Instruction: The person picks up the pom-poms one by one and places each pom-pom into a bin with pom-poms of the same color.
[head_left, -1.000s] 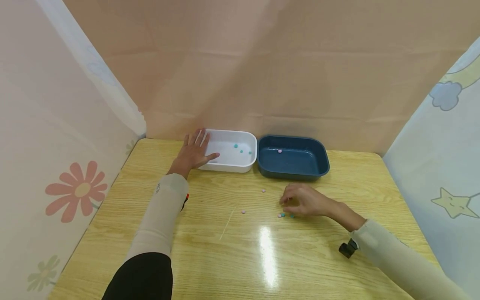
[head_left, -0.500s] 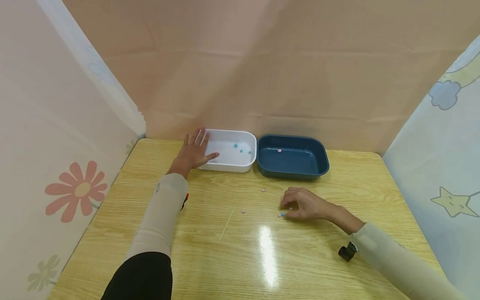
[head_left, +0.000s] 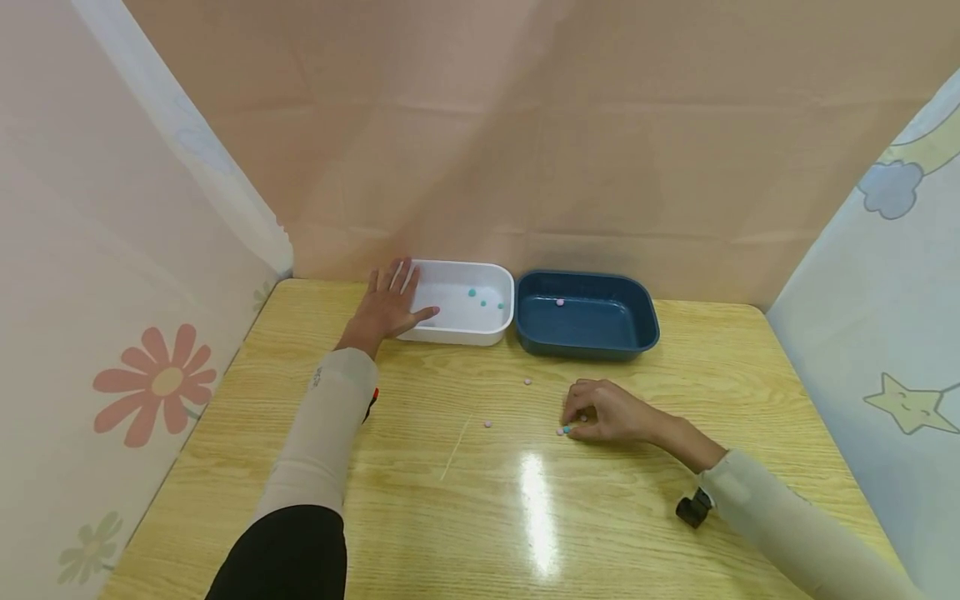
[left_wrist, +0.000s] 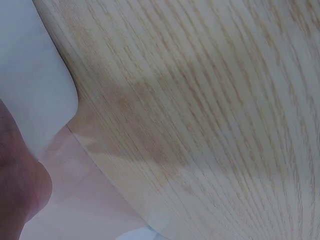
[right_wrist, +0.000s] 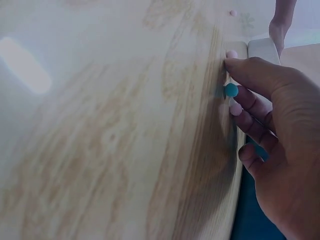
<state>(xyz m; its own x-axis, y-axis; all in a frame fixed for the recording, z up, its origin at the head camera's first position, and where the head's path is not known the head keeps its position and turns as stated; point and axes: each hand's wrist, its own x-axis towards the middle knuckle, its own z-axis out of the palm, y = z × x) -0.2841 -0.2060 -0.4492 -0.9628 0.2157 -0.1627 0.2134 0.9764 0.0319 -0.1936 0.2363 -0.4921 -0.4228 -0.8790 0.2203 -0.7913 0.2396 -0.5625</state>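
Note:
My left hand (head_left: 382,312) lies with fingers spread over the left end of a white tray (head_left: 457,337). Several small teal balls (head_left: 472,292) sit inside that tray. My right hand (head_left: 611,412) is low over the table, fingers bent and thumb apart from them. In the right wrist view a teal ball (right_wrist: 231,90) lies by the index fingertip, with a gap to the thumb. A pink ball (right_wrist: 235,108) is beside the other fingers. Near the thumb tip in the head view are another teal ball (head_left: 567,430) and a pink ball (head_left: 559,432).
A dark blue tray (head_left: 587,347) stands right of the white one, with a pink ball (head_left: 559,302) inside. Two loose pink balls, one nearer (head_left: 487,424) and one farther (head_left: 527,381), lie on the wooden table (head_left: 420,517). A tan backdrop (head_left: 480,167) rises behind the trays.
My right hand has moved slightly down and its thumb now covers the spot where a second teal ball showed. A pink ball has come into sight under the hand. The left hand stays still.

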